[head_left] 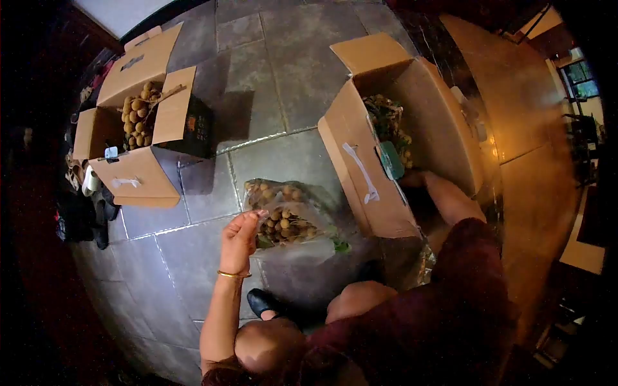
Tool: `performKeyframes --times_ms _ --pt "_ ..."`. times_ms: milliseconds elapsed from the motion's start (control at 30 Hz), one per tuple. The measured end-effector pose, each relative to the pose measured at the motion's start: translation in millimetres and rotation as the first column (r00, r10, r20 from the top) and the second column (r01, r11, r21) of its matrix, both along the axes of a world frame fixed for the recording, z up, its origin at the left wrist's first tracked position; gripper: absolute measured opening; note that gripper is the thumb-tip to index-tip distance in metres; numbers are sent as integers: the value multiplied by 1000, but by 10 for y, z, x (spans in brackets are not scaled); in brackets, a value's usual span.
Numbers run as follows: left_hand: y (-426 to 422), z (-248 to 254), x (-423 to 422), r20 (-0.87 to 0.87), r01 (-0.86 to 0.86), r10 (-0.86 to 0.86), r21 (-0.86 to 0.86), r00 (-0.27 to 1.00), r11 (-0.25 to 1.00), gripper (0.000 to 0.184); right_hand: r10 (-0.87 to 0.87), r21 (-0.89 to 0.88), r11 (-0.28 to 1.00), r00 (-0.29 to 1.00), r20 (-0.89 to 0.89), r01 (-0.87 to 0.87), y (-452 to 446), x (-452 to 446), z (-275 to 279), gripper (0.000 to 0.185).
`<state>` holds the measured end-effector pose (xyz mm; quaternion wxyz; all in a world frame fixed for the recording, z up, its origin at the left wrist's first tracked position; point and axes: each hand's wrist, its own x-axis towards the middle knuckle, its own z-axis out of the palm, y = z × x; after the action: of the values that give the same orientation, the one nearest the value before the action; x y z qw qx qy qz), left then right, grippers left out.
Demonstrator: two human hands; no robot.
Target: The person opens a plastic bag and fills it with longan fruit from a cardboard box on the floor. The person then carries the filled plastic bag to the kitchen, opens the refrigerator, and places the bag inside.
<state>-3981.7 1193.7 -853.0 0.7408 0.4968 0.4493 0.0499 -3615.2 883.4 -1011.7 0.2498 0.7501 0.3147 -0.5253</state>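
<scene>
My left hand [239, 235], with a gold bangle at the wrist, pinches the edge of a clear plastic bag [312, 215]. Inside the bag are clusters of round brown fruit that look like longans [283, 224], and some green leaves [341, 246] show at its right side. My right hand [417, 179] reaches down into an open cardboard box [444, 116] on the right. Its fingers are hidden in shadow behind the near wall. More longans with leaves [387, 116] lie in that box, next to a green piece [391, 161] at the rim.
Another open cardboard box [138, 71], at upper left, holds longan bunches [138, 116] with a stem sticking out. Shoes [96, 193] stand along the left. Grey tiles [193, 264] cover the floor, and a brown floor [528, 212] begins at the right.
</scene>
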Motion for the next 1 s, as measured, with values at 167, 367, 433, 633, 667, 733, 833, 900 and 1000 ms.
performKeyframes --times_ms 167,367,433,633,667,733,833,900,1000 --pt "-8 -10 12 -18 25 -25 14 1000 1000 24 -29 42 999 996 -83 33 -26 -58 -56 37" --pt "-17 11 63 8 56 -56 33 998 998 23 -101 112 984 956 -275 137 -83 -41 -43 40" --pt "-44 -16 79 11 38 -39 31 999 999 23 -124 122 977 929 -349 176 -121 -40 -41 41" --pt "-72 -44 112 -17 16 -16 32 1000 999 23 -149 109 960 799 -582 258 -39 -123 -302 44" --pt "-71 -59 102 -15 12 -12 37 1000 999 23 -147 103 959 775 -615 263 -27 -161 -350 44" --pt "-72 -85 100 -12 -1 1 47 1000 999 23 -139 94 958 730 -670 269 -23 -241 -419 45" --pt "-89 8 105 -40 26 -25 32 999 999 22 -120 93 959 681 -723 268 -39 -372 -467 47" --pt "-102 -38 82 -25 16 -15 40 1000 999 23 -84 124 960 679 -729 252 -32 -424 -411 48" --pt "-105 -32 75 -12 24 -23 50 1000 998 23 90 269 957 777 -623 105 43 -386 -90 48"
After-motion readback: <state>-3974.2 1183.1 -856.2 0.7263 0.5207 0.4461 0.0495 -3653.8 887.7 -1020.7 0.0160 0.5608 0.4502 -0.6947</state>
